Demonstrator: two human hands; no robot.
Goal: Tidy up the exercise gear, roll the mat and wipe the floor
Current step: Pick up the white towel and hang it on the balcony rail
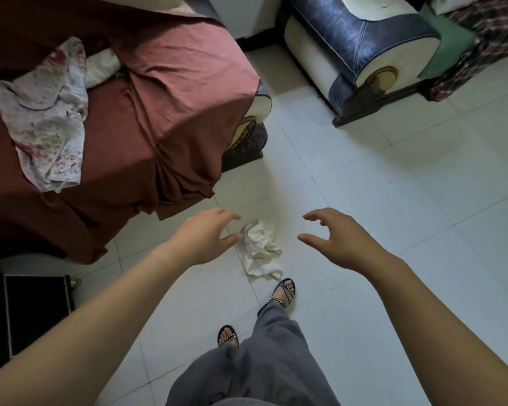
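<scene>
Both the left hand (206, 238) and right hand (339, 240) hung empty, fingers spread, above the crumpled cloth (260, 247), which perhaps lay close enough to the sandalled foot (283, 292) to snag underfoot.

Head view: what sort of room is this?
Probably a home living room: a sofa draped in a reddish-brown sheet, a blue-and-cream armchair, and a tiled floor with a crumpled rag.

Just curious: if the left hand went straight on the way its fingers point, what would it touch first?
Probably the crumpled white cloth on the floor, just past the fingertips of the left hand, though depth is unclear.
</scene>
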